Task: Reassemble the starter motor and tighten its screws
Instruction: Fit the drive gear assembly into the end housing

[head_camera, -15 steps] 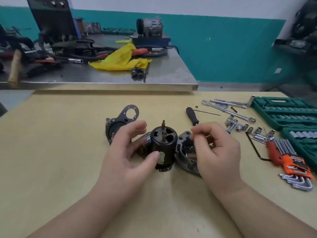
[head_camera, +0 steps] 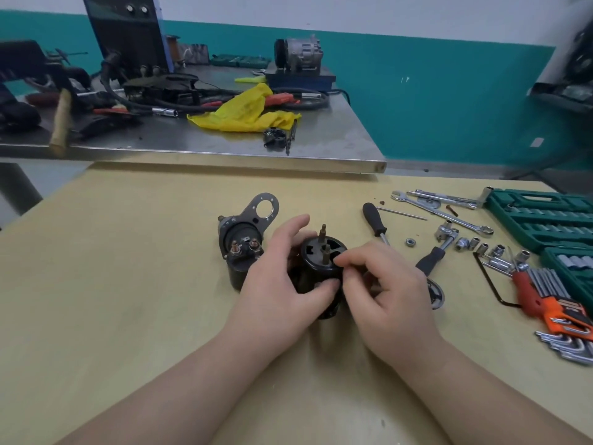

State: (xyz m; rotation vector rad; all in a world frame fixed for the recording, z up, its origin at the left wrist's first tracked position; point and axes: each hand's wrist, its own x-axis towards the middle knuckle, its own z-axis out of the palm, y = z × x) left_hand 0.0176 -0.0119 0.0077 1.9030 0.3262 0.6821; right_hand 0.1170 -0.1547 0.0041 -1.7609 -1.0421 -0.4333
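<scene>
The black starter motor housing (head_camera: 316, 268) stands upright on the wooden table (head_camera: 134, 284), its open top showing a shaft and a threaded stud. My left hand (head_camera: 276, 284) grips the housing from the left, thumb on its front. My right hand (head_camera: 385, 293) sits against the housing's right rim with fingertips pinched together there; what they pinch is hidden. The solenoid with its grey mounting bracket (head_camera: 244, 239) lies just left of the housing. A chromed end cover (head_camera: 434, 293) peeks out behind my right hand.
A black-handled screwdriver (head_camera: 375, 224), a ratchet (head_camera: 433, 255), wrenches (head_camera: 442, 213), loose sockets (head_camera: 481, 248), a nut (head_camera: 410, 242) and hex keys (head_camera: 552, 303) lie to the right. Green socket cases (head_camera: 545, 220) sit at the far right. A cluttered steel bench (head_camera: 321, 136) stands behind.
My right hand has moved left from the end cover to the housing's rim. My left hand has closed tighter round the housing, and the solenoid is more exposed.
</scene>
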